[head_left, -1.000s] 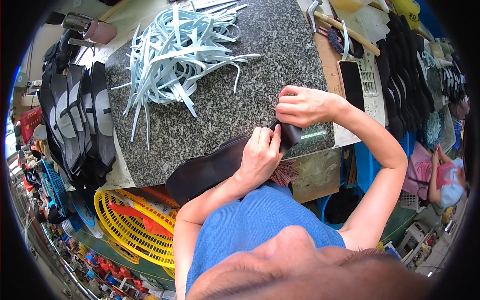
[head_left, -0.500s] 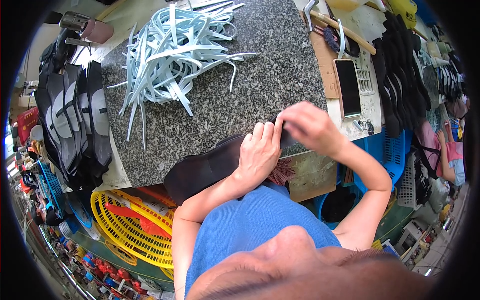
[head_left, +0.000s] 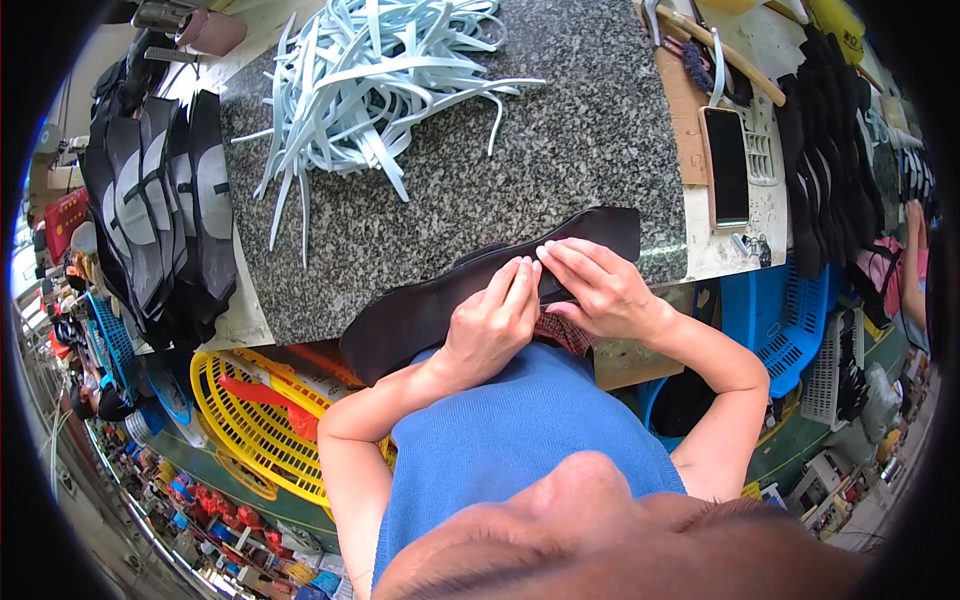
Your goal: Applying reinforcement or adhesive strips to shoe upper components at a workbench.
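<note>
A long, curved black strip of sheet material [head_left: 405, 318] lies slantwise along the front edge of the stone slab [head_left: 580, 130], its left end hanging over that edge. My left hand [head_left: 495, 318] is closed on the middle of the strip, fingertips together near its upper edge. Right beside it, my right hand [head_left: 598, 288] pinches the strip with bunched fingers, the thumb lower down. The fingertips of both hands nearly meet. Whatever lies beneath them is hidden. The strip's right end [head_left: 612, 232] rests flat on the slab, beyond my right hand.
Pale blue straps [head_left: 370, 85] lie heaped at the slab's far left. Stacked black pieces with grey panels [head_left: 145, 205] stand left, and more black pieces [head_left: 825, 150] right. A phone [head_left: 725, 165] lies near a hammer [head_left: 740, 60]. Below are a yellow basket [head_left: 265, 425] and blue crate [head_left: 765, 320].
My right hand has come down and left, its fingertips now beside my left hand's on the strip. The strip's right end now shows flat. The whole view has shifted slightly.
</note>
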`<act>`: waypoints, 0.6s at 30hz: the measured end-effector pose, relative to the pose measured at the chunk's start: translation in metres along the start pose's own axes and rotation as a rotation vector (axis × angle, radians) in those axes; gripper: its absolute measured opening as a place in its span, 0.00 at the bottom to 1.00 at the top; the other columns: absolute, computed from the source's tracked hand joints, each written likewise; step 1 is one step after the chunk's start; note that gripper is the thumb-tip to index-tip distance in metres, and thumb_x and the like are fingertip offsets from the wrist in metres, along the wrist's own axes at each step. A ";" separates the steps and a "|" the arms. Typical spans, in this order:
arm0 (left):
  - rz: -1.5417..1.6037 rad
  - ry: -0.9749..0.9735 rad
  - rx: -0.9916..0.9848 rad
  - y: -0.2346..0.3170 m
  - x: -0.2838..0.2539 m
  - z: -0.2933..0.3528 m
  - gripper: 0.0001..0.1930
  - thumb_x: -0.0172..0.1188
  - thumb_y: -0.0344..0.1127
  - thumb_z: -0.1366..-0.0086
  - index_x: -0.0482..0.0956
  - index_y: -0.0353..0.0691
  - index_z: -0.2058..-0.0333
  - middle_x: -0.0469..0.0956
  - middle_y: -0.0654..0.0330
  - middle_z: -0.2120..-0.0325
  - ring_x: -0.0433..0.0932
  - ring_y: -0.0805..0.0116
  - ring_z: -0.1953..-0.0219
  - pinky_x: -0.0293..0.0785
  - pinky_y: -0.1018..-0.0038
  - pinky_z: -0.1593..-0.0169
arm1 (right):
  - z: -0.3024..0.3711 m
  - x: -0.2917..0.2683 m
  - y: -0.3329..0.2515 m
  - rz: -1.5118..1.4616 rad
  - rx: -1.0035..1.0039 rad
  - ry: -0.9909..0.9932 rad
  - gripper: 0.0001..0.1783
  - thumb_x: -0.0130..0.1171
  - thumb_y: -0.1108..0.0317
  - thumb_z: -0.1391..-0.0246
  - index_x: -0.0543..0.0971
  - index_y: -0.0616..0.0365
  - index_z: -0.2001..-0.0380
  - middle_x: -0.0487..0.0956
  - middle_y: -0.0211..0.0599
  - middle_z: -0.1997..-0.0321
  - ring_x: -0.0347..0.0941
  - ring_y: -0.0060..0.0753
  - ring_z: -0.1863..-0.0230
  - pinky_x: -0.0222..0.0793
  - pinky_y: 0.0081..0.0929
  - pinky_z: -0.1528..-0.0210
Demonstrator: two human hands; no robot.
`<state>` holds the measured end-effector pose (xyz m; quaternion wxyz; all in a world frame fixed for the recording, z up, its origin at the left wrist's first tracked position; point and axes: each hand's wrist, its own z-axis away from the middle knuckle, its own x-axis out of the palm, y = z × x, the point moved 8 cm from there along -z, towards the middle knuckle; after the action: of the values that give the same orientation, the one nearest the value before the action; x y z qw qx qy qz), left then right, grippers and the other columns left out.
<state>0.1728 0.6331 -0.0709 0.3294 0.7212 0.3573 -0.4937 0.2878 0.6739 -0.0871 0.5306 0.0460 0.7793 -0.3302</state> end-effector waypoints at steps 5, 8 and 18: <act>0.006 -0.053 -0.129 -0.022 -0.017 0.018 0.11 0.64 0.32 0.39 0.88 0.32 0.62 0.87 0.56 0.62 0.87 0.66 0.56 0.84 0.76 0.58 | -0.001 -0.001 -0.002 -0.027 0.046 -0.052 0.37 0.70 0.57 0.46 0.77 0.65 0.36 0.77 0.45 0.37 0.74 0.47 0.36 0.72 0.42 0.33; -0.041 -0.047 -0.039 -0.016 -0.014 0.022 0.12 0.63 0.33 0.38 0.87 0.30 0.61 0.87 0.53 0.61 0.87 0.62 0.55 0.84 0.73 0.51 | -0.013 0.002 -0.011 -0.107 0.036 -0.073 0.36 0.69 0.60 0.45 0.76 0.66 0.36 0.77 0.47 0.37 0.75 0.48 0.37 0.72 0.45 0.32; 0.140 -0.081 0.046 -0.035 -0.018 0.050 0.17 0.64 0.33 0.42 0.86 0.28 0.57 0.85 0.49 0.55 0.84 0.58 0.48 0.81 0.68 0.41 | -0.050 0.022 -0.038 -0.380 0.012 -0.223 0.43 0.64 0.52 0.40 0.66 0.64 0.27 0.75 0.52 0.34 0.74 0.53 0.35 0.69 0.46 0.31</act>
<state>0.1145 0.6068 -0.0727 0.3607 0.7310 0.2810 -0.5065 0.2222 0.6665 -0.0769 0.5414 -0.1354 0.7085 -0.4319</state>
